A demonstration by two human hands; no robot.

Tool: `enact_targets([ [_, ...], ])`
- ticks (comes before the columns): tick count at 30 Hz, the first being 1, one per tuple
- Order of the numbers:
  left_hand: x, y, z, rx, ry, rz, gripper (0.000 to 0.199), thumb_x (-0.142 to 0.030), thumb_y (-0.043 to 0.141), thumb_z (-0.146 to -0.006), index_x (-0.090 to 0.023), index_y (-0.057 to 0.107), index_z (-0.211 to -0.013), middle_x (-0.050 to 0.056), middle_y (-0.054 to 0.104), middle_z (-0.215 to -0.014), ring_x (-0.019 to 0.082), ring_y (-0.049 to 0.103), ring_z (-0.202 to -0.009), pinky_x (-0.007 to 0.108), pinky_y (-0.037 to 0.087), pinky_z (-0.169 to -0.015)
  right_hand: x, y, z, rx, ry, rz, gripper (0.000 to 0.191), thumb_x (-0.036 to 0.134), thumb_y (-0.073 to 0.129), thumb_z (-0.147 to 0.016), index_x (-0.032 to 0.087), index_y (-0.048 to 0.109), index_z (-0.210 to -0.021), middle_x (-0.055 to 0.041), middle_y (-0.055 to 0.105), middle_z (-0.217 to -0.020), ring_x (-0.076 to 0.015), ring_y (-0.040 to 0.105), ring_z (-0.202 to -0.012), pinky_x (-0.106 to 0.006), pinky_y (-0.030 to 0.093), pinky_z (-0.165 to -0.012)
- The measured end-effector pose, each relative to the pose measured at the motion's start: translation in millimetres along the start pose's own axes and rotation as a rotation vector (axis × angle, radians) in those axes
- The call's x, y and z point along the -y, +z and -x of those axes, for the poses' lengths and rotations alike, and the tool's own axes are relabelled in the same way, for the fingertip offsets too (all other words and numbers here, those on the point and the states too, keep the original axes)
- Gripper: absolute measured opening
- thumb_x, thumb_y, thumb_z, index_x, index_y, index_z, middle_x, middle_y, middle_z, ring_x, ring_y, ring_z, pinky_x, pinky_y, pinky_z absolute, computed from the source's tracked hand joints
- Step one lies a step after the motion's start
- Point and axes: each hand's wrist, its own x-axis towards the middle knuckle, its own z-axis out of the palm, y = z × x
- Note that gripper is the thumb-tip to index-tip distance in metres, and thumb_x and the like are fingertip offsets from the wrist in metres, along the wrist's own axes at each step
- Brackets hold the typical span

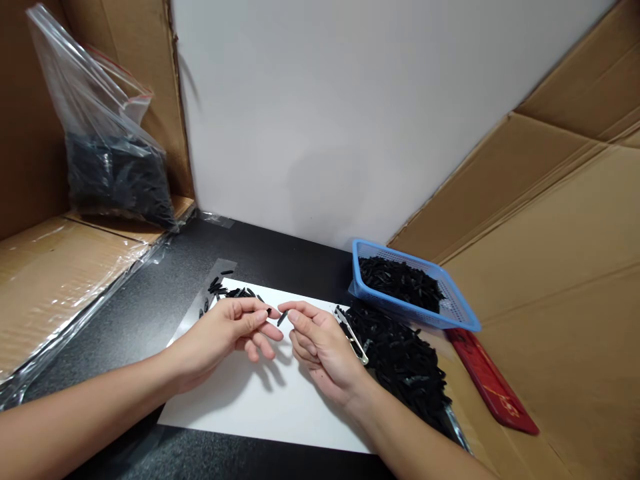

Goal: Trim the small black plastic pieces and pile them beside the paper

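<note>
Above a white sheet (260,407), my two hands are close together with fingertips nearly touching. My right hand (320,340) pinches a small, slender black piece (283,318) between thumb and forefinger, its other fingers curled. Thumb and forefinger of my left hand (240,327) are closed on a tiny black bit (269,311), mostly covered by the fingertips; the remaining fingers are loosely extended. Several similar black pieces (243,293) lie at the sheet's far left corner. Beside my right hand, a pale metal tool resembling tweezers (354,337) rests against a large heap of black pieces (407,363).
A blue plastic basket (395,308) holding more black pieces stands behind the heap. At the right lies a flat red object (495,383) on cardboard. A clear zip bag (120,173) of dark material sits at the back left. Cardboard walls (550,233) flank the black table (200,240).
</note>
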Motion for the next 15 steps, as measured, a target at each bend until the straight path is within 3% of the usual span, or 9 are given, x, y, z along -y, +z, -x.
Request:
enact_targets([
  [5, -0.8, 3.4, 3.8, 0.041, -0.028, 0.084, 0.014, -0.028, 0.065, -0.083, -0.016, 0.064, -0.089, 0.007, 0.071, -0.095, 0.016, 0.068, -0.082, 0.023, 0.050, -0.070, 0.0, 0.3, -0.1, -0.016, -0.015, 0.015, 0.023, 0.033, 0.073, -0.075, 0.014, 0.068, -0.087, 0.0123, 0.028, -0.042, -0.0033, 0.012, -0.039, -0.019, 0.007, -0.038],
  [15, -4.8, 6.7, 6.8, 0.001, -0.109, 0.159, 0.016, -0.028, 0.069, -0.081, -0.015, 0.059, -0.081, 0.010, 0.073, -0.097, 0.016, 0.071, -0.088, 0.017, 0.051, -0.065, -2.1, 1.4, -1.2, -0.098, -0.034, 0.045, 0.028, 0.036, 0.078, -0.068, 0.013, 0.067, -0.082, 0.0115, 0.032, -0.043, -0.0031, 0.016, -0.039, -0.019, 0.010, -0.038],
])
